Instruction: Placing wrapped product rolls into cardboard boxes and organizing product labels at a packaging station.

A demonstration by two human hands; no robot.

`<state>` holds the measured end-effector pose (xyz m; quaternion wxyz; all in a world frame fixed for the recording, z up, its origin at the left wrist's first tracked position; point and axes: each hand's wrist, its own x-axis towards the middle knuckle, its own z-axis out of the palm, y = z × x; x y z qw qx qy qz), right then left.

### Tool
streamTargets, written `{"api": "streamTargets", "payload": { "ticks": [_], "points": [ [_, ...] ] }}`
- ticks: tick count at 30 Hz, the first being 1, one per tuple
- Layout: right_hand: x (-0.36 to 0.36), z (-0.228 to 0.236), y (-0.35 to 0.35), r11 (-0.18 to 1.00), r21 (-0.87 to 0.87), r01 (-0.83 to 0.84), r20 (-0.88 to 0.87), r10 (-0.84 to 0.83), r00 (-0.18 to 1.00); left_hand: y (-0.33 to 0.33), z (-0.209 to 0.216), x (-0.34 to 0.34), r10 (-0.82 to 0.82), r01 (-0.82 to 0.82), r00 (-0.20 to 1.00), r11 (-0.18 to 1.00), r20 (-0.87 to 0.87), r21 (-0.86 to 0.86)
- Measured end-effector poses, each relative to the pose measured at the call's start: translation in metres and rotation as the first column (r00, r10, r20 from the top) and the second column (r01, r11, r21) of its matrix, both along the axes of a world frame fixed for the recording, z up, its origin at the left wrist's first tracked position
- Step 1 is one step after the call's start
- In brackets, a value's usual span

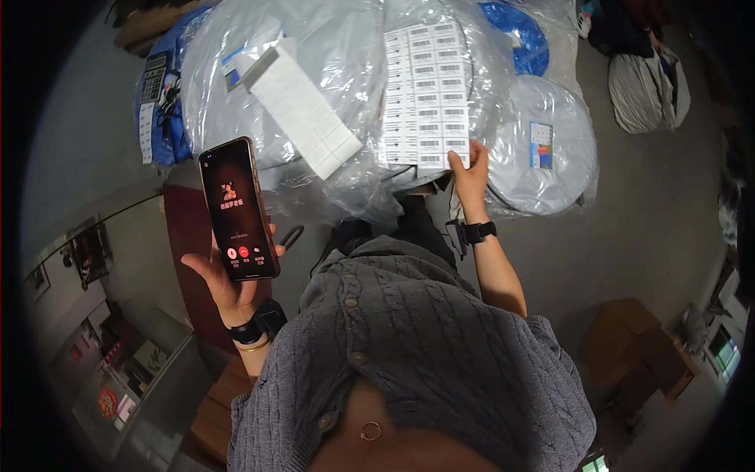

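Observation:
My left hand (230, 285) holds a smartphone (238, 208) upright, its screen lit with a dark red call display and round buttons along the bottom. The thumb stays off the phone while the fingertips show at its right edge. With thumb and fingers, my right hand (472, 171) pinches the lower right corner of a sheet of barcode labels (426, 94). That sheet lies on a large package (338, 55) wrapped in clear plastic. To its left, a folded strip of white labels (303, 110) rests at a slant on the same plastic.
A round grey plastic-wrapped package (554, 185) with a small coloured label sits at right. Blue wrapped packages, including one at the top (528, 35), flank the pile. A calculator (154, 77) lies at far left. Cardboard boxes (629, 338) stand on the floor at lower right.

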<state>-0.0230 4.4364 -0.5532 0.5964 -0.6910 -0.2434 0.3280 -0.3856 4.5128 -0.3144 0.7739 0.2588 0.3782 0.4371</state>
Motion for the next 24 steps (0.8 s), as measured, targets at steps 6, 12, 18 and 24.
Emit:
{"api": "streamTargets", "payload": {
  "ticks": [6, 12, 18, 24],
  "points": [
    [-0.015, 0.057, 0.054, 0.966, -0.09, -0.241, 0.293, 0.257, 0.921, -0.004, -0.004, -0.034, 0.142, -0.142, 0.99, 0.99, -0.004, -0.002],
    [-0.09, 0.085, 0.11, 0.787, -0.296, -0.542, 0.192, 0.604, 0.773, -0.008, -0.006, -0.06, 0.202, -0.203, 0.979, 0.979, 0.04, 0.032],
    [-0.096, 0.042, 0.116, 0.764, -0.221, -0.606, 0.028, 0.626, 0.779, -0.009, -0.015, -0.083, 0.2, -0.205, 0.976, 0.978, 0.087, 0.049],
    [-0.053, 0.042, 0.058, 0.792, -0.29, -0.538, -0.284, 0.465, 0.838, -0.006, -0.031, -0.091, 0.228, -0.23, 0.969, 0.973, 0.095, 0.012]
  ]
}}
